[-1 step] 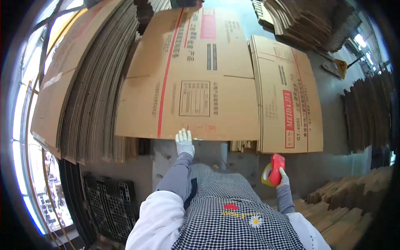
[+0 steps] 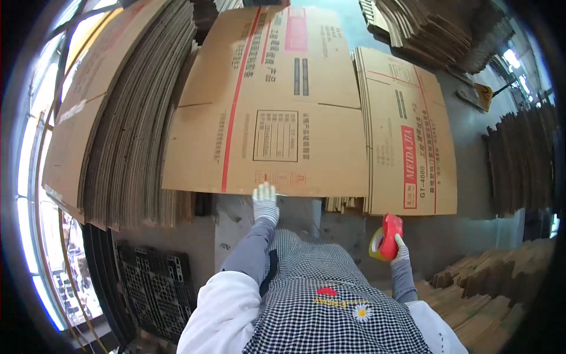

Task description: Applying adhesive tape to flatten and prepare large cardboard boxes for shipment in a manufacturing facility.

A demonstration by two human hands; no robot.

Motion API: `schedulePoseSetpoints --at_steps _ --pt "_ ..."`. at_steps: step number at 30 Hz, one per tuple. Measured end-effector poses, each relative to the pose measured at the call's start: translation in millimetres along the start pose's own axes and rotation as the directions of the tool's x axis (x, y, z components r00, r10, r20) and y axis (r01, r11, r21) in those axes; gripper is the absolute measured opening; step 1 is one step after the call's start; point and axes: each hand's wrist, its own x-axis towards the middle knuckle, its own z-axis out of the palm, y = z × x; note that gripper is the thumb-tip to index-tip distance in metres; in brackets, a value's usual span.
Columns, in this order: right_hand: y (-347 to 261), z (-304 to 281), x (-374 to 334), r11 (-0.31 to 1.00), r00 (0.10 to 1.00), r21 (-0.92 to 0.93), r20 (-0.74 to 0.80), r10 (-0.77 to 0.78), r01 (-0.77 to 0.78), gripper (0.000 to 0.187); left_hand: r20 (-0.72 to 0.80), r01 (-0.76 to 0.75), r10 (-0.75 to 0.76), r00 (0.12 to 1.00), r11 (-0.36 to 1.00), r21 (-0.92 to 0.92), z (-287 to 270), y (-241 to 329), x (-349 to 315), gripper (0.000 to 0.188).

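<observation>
A large flat brown cardboard sheet (image 2: 336,138) with red and dark printing lies in front of me. My left hand (image 2: 265,205), in a striped whitish glove, rests its outstretched fingers on the sheet's near edge, left of its middle. Whether the thumb is under the edge is hidden. My right hand (image 2: 402,251), in a similar glove, is closed around a red tape dispenser (image 2: 390,235). A yellowish tape roll (image 2: 376,243) sits on the dispenser's left side. The dispenser is held just below the near edge of the right-hand cardboard stack.
A tall stack of flattened cartons (image 2: 138,124) stands at left, a lower printed stack (image 2: 433,159) at right. More cardboard (image 2: 522,159) stands farther right, with another pile (image 2: 483,301) at lower right. Black plastic pallets (image 2: 154,283) stand at lower left. A dark shape is cut off at the far edge.
My left hand has shifted slightly to the right along the sheet's near edge. The sheet and the tape dispenser have moved only very slightly in the picture.
</observation>
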Motion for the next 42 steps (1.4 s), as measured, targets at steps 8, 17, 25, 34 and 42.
schedulePoseSetpoints --at_steps 8,17,25,34,42 --pt "-38 204 9 0.971 0.911 -0.236 0.391 0.132 -0.040 0.051 0.023 -0.545 0.565 0.825 0.806 -0.232 -4 83 62 0.075" --pt "-82 426 29 0.837 0.667 -0.463 0.726 0.170 0.290 0.066 -0.214 0.612 0.666 0.714 -0.743 -0.270 -113 -15 195 0.100" --pt "-78 560 94 0.378 0.562 -0.601 0.797 0.219 0.705 0.059 0.012 0.298 0.351 0.936 -0.776 -0.555 -180 -114 260 0.066" --pt "-61 678 204 0.010 0.797 -0.847 0.504 0.333 0.532 0.050 0.494 0.010 -0.734 0.467 -0.554 -0.832 -88 -232 377 0.013" --pt "-25 744 276 -0.595 0.854 -0.625 0.258 0.452 0.504 0.089 -0.237 0.776 -0.935 0.264 0.352 -0.523 -60 -308 392 0.050"
